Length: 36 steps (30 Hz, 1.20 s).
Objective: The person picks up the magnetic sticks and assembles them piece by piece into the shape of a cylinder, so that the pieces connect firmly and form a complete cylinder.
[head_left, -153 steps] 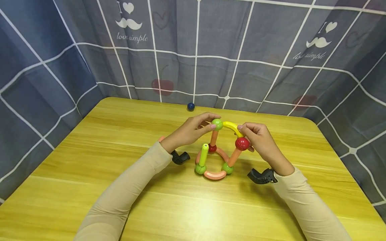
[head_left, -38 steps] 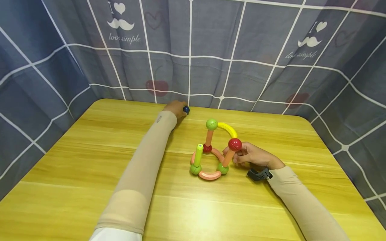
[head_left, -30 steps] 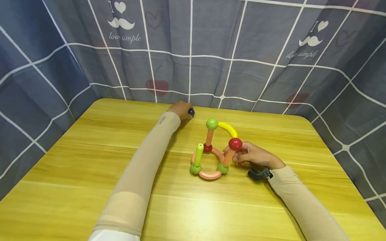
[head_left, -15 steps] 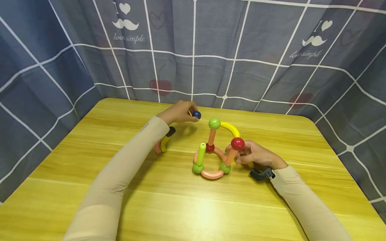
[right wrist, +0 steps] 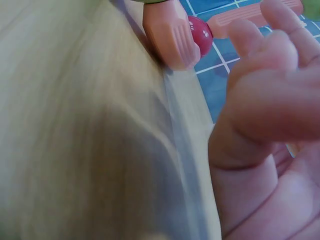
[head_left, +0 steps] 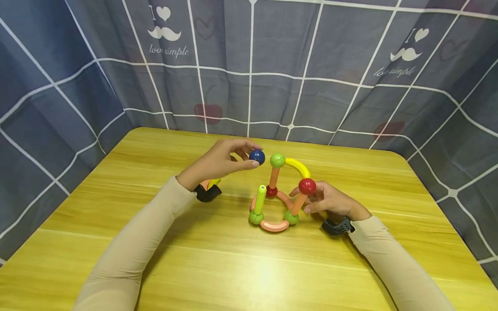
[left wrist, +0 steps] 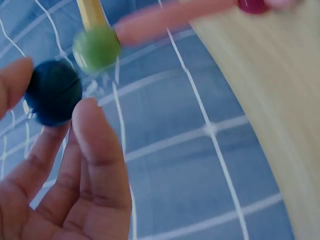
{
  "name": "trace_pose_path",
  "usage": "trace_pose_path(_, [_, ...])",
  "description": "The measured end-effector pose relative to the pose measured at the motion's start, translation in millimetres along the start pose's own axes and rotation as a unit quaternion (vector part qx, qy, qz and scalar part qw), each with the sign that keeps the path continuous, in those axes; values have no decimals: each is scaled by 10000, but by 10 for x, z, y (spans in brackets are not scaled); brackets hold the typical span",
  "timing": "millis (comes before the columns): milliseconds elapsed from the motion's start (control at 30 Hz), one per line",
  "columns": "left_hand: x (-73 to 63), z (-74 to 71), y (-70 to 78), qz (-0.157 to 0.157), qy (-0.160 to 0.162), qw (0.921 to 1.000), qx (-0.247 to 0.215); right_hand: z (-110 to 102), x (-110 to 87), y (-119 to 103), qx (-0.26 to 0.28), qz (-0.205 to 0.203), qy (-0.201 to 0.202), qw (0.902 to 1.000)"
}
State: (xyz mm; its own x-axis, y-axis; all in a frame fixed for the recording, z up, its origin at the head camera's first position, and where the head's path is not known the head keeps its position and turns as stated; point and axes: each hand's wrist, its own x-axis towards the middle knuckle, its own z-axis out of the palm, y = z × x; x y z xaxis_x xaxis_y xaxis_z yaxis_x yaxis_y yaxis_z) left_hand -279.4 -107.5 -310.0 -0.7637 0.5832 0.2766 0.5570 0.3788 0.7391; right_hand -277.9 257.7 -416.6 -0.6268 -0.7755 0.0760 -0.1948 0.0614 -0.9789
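Between the thumb and fingertips of my left hand (head_left: 225, 159) I hold a dark blue ball (head_left: 256, 157) above the table. It is just left of the green ball (head_left: 278, 160) atop a toy frame of balls and rods. A yellow curved rod (head_left: 299, 166) links that green ball to a red ball (head_left: 307, 186). Orange rods (head_left: 298, 204) stand under both. A lime rod (head_left: 260, 199) rises from a lower green ball (head_left: 256, 217), its top bare. My right hand (head_left: 330, 201), fingers loosely curled, rests beside the right orange rod, under the red ball.
Salmon curved rods (head_left: 274, 226) form the frame's base on the wooden table (head_left: 233, 268). Behind my left wrist strap (head_left: 208, 193), loose pieces, one a yellow rod (head_left: 213, 183), are mostly hidden. A grey checked curtain (head_left: 272, 99) borders the table's back and sides.
My left hand has reached to the table's back, picked up the blue ball and brought it forward and right to the frame. My right hand dropped from the yellow rod to beside the orange rod.
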Motion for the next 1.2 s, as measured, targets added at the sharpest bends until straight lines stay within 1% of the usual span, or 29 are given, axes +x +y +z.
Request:
trace_pose_path(200, [-171, 168, 137, 263, 147, 9986, -434, 17, 9, 6, -60, -101, -5, 9999])
trace_pose_path(300, [-210, 227, 158, 370, 194, 9980, -468, 32, 13, 14, -79, -92, -34, 9999])
trace_pose_path(400, [-222, 273, 142, 439, 189, 9981, -391, 55, 23, 23, -163, -86, -91, 9998])
trace_pose_path(600, [-233, 326, 92, 469, 5, 9982, -363, 87, 56, 43, -200, -146, -293, 9993])
trace_pose_path(767, [-224, 339, 79, 547, -175, 9980, -269, 94, 68, 65, -170, -64, -352, 9992])
trace_pose_path(833, [-225, 336, 75, 517, -259, 9980, -250, 96, 73, 70, -192, -26, -361, 9992])
trace_pose_path(1033, [-233, 326, 57, 461, -443, 9976, -283, 103, 89, 67, -528, 60, -300, 9981])
trace_pose_path(1200, [-247, 314, 63, 472, -697, 9959, -337, 109, 88, 64, -682, 30, -337, 9971])
